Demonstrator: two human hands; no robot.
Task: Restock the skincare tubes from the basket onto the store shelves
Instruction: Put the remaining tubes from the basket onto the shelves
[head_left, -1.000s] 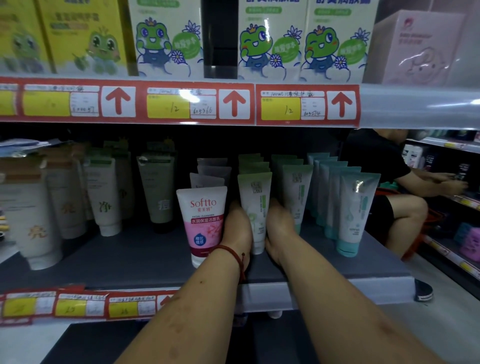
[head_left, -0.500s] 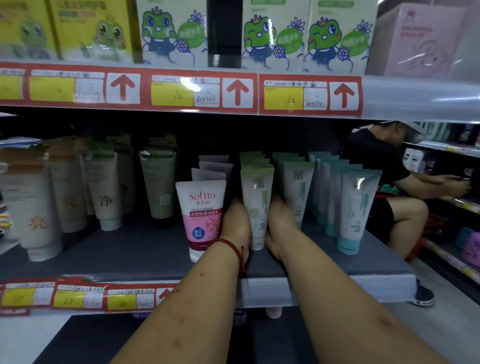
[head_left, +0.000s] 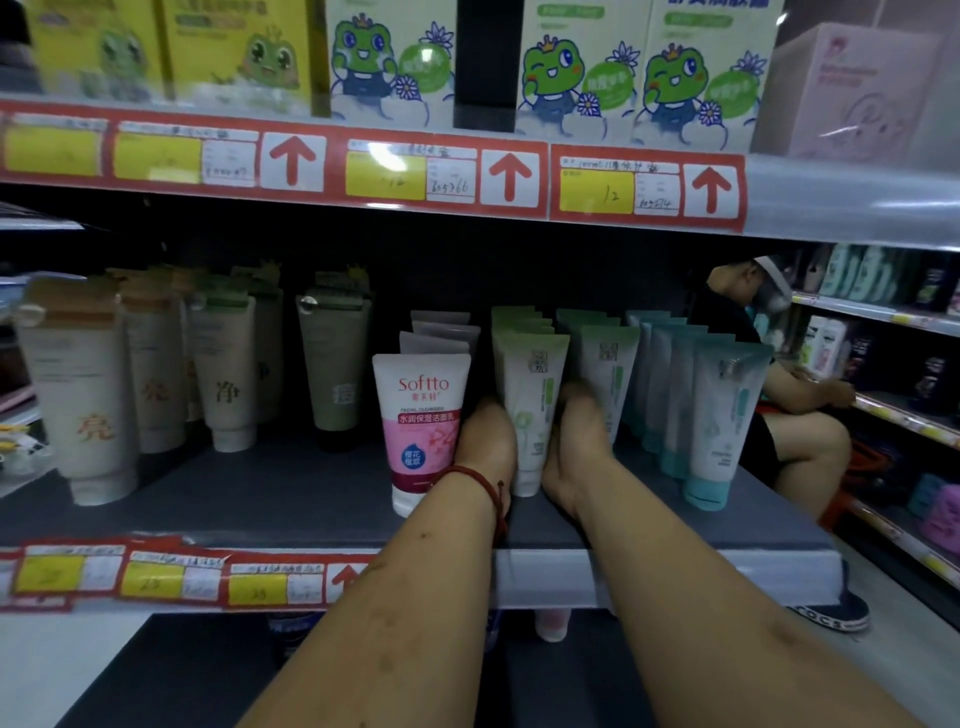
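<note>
A white-and-green skincare tube (head_left: 530, 384) stands cap down at the front of its row on the grey shelf (head_left: 260, 493). My left hand (head_left: 485, 441) reaches in along its left side, between it and a pink-and-white Softto tube (head_left: 422, 415). My right hand (head_left: 576, 441) lies along its right side, next to a second green row (head_left: 610, 374). Both hands touch the tube, and their fingers run back between the rows, mostly hidden. No basket is in view.
Teal tubes (head_left: 722, 415) stand at the shelf's right end and beige and olive tubes (head_left: 223, 384) at the left. The shelf above carries frog-printed boxes (head_left: 582, 78) and red price labels. A person (head_left: 800, 436) sits at the neighbouring shelves on the right.
My hands stay on either side of the green tube. The view has shifted slightly, and the seated person's head has come into sight.
</note>
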